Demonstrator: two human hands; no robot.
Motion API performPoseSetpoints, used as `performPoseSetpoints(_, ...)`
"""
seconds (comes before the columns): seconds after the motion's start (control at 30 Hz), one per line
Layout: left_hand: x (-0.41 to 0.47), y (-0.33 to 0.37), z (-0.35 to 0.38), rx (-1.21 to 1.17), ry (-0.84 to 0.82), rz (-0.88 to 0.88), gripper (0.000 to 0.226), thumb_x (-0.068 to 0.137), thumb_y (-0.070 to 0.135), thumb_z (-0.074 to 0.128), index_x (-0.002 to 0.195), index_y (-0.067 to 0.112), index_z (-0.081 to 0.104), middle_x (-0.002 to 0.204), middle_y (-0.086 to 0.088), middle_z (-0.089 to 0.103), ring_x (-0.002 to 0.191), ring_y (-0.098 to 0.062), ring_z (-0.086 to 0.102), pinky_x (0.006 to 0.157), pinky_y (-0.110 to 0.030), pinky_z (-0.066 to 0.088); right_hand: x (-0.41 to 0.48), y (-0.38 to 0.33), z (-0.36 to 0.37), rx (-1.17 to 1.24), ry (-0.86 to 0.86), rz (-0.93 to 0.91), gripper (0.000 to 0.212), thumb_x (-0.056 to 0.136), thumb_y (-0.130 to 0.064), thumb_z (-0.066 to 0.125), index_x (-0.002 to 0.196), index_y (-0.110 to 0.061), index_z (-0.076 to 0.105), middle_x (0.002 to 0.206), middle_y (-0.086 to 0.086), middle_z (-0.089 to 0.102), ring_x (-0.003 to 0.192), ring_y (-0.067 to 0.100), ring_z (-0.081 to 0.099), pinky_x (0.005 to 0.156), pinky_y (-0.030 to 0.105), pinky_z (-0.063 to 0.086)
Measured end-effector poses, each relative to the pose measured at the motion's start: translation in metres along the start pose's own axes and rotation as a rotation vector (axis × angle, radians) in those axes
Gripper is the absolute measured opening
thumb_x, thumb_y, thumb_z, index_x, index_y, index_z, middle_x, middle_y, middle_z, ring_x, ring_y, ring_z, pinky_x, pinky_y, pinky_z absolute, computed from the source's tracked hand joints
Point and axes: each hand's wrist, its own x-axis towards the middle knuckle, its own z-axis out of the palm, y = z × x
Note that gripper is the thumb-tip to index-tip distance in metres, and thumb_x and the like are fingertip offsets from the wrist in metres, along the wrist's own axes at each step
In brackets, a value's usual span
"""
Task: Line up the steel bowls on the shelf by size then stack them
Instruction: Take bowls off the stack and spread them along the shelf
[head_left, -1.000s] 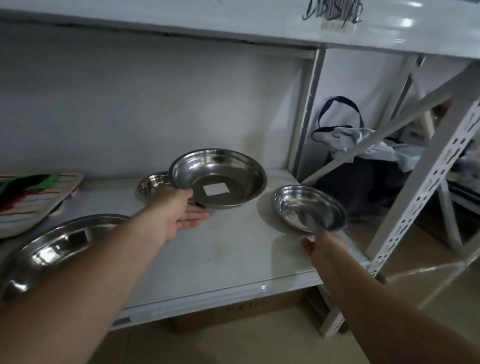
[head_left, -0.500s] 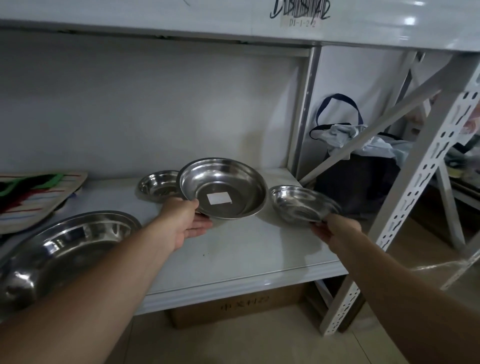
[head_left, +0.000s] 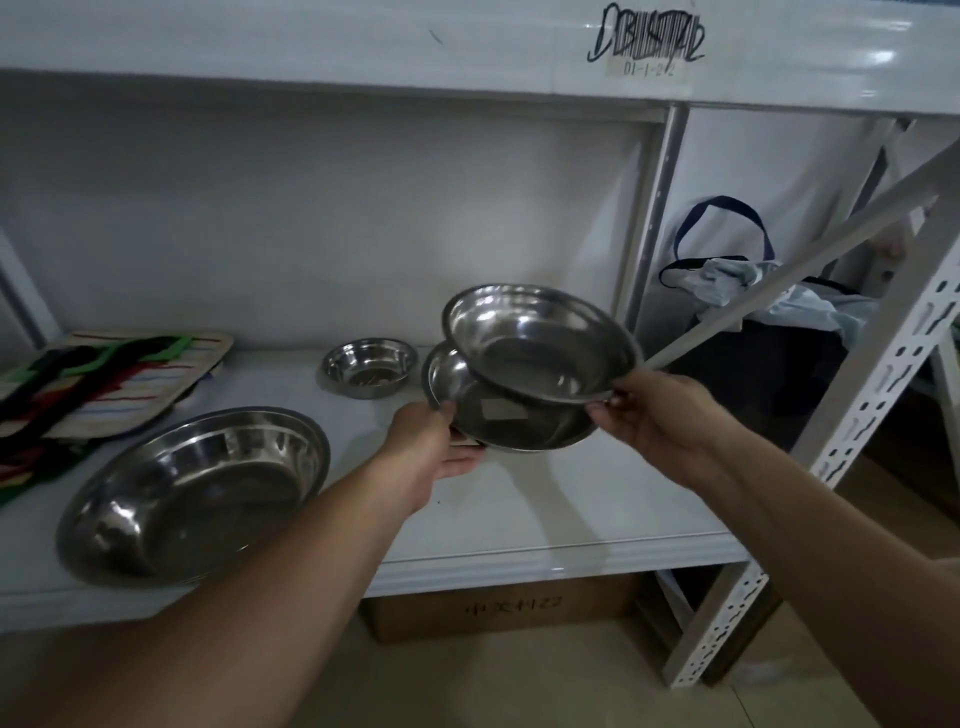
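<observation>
left hand: thumb over the near-left rim and fingers curled beneath the shallow shiny steel bowl with a white sticker inside; whether its base touches the white metal shelf i cannot tell.
right hand: pinching the near-right rim of the smaller round steel bowl, which tilts toward the person and overlaps the sticker bowl from above.
step in hand: by my reading, nesting the smaller bowl into the sticker bowl.
doing it well: level the smaller bowl first, centre it over the sticker just beyond the left thumb, then lower it straight down. keep the left grip firm so the lower bowl does not rock, and slide the right fingers off the rim only once the bowl sits flat.
risk: thin polished rims are slippery, and a one-sided pinch lets the bowl swing, so move slowly.
other bowls: the small deep steel bowl sits beyond the left hand, and the wide round steel basin lies near the left forearm — the pair likely goes into the basin, with the small bowl on top.
beside: a striped woven mat lies far left of both grips.
</observation>
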Motion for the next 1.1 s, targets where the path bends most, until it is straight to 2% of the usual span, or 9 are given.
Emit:
performPoseSetpoints(0.07,-0.004,-0.007,-0.022,-0.045,0.042,0.006,0.036,0.108,0.023,0.035,0.123,0.001,0.06,0.105,-0.022,0.074,0.083,-0.031,0.076,0.065,-0.034,0.061,-0.001,0.018,0.021,-0.103,-0.036,0.07,0.012,0.102,0.0,0.053,0.107,0.002,0.063,0.08,0.014,0.067,0.071,0.021,0.072,0.063,0.031,0.068)
performPoseSetpoints(0.17,-0.007,-0.014,-0.026,-0.036,0.056,0.014,0.035,0.107,0.022,0.035,0.119,0.002,0.061,0.103,-0.022,0.075,0.084,-0.033,0.076,0.071,-0.037,0.062,0.01,0.029,0.014,-0.265,0.016,0.085,0.009,0.101,-0.003,0.058,0.104,0.002,0.066,0.074,0.014,0.067,0.064,0.022,0.07,0.055,0.029,0.063)
performPoseSetpoints(0.23,-0.01,-0.016,-0.023,-0.034,0.068,0.01,0.034,0.107,0.021,0.033,0.118,0.004,0.061,0.102,-0.021,0.075,0.085,-0.034,0.076,0.074,-0.039,0.062,0.011,0.034,0.006,-0.439,0.074,0.078,0.017,0.098,-0.013,0.068,0.105,0.002,0.068,0.08,0.015,0.067,0.066,0.025,0.07,0.057,0.031,0.06)
performPoseSetpoints(0.3,-0.006,-0.031,-0.059,-0.052,0.112,-0.003,0.034,0.108,0.021,0.033,0.118,0.006,0.061,0.103,-0.019,0.075,0.086,-0.033,0.077,0.074,-0.038,0.063,0.024,0.065,0.034,-0.567,0.077,0.098,0.029,0.095,-0.021,0.073,0.113,0.002,0.066,0.094,0.018,0.068,0.074,0.029,0.073,0.067,0.036,0.062)
performPoseSetpoints(0.4,-0.01,-0.044,-0.061,-0.08,0.117,-0.022,0.034,0.108,0.024,0.033,0.12,0.009,0.061,0.105,-0.016,0.074,0.084,-0.031,0.078,0.071,-0.036,0.062,0.025,0.076,0.033,-0.502,0.034,0.077,0.023,0.101,-0.009,0.063,0.119,0.004,0.067,0.098,0.021,0.072,0.08,0.03,0.074,0.072,0.037,0.062)
performPoseSetpoints(0.7,-0.015,-0.076,-0.059,-0.292,0.124,-0.15,0.051,0.105,0.041,0.035,0.128,0.003,0.059,0.112,-0.02,0.073,0.088,-0.034,0.077,0.078,-0.043,0.062,0.033,0.093,0.032,-0.505,0.069,0.072,0.013,0.099,0.005,0.059,0.099,0.009,0.072,0.084,0.02,0.073,0.067,0.025,0.071,0.054,0.027,0.06)
performPoseSetpoints(0.83,-0.014,-0.081,-0.056,-0.204,0.087,-0.136,0.042,0.107,0.034,0.035,0.136,0.009,0.054,0.114,-0.017,0.072,0.085,-0.031,0.078,0.071,-0.04,0.063,0.033,0.102,0.025,-0.505,0.098,0.09,0.016,0.1,0.006,0.058,0.093,0.012,0.07,0.081,0.021,0.07,0.065,0.026,0.068,0.053,0.027,0.06)
performPoseSetpoints(0.97,-0.016,-0.083,-0.056,-0.135,0.084,-0.148,0.033,0.108,0.029,0.034,0.13,0.012,0.052,0.107,-0.016,0.073,0.084,-0.033,0.078,0.07,-0.039,0.062,0.032,0.112,0.022,-0.541,0.115,0.099,0.017,0.099,0.006,0.057,0.091,0.011,0.071,0.08,0.022,0.07,0.063,0.026,0.068,0.058,0.032,0.061)
performPoseSetpoints(1.1,-0.012,-0.083,-0.057,-0.096,0.105,-0.182,0.041,0.107,0.029,0.038,0.134,0.003,0.053,0.103,-0.015,0.073,0.071,-0.03,0.078,0.057,-0.034,0.06,0.033,0.115,0.019,-0.527,0.143,0.082,0.017,0.096,0.008,0.056,0.099,0.018,0.07,0.081,0.023,0.066,0.063,0.03,0.065,0.064,0.037,0.064)
